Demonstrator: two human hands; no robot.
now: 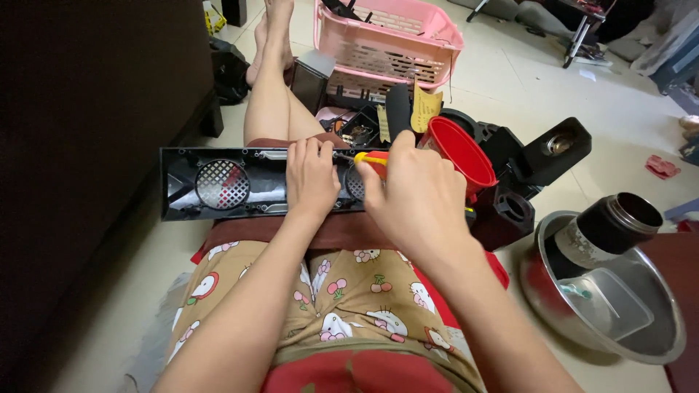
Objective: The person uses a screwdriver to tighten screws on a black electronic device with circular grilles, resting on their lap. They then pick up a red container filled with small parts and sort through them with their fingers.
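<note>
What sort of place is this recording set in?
Probably a home floor used for repair work: the person sits on pale floor tiles with a black plastic panel across the lap, a pink basket and a steel bowl nearby.

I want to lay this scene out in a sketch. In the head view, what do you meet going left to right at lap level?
Black panel with round mesh grille → left hand resting on it → yellow and red screwdriver handle in the right hand → red cup → black speaker housing → steel bowl holding a dark jar.
</note>
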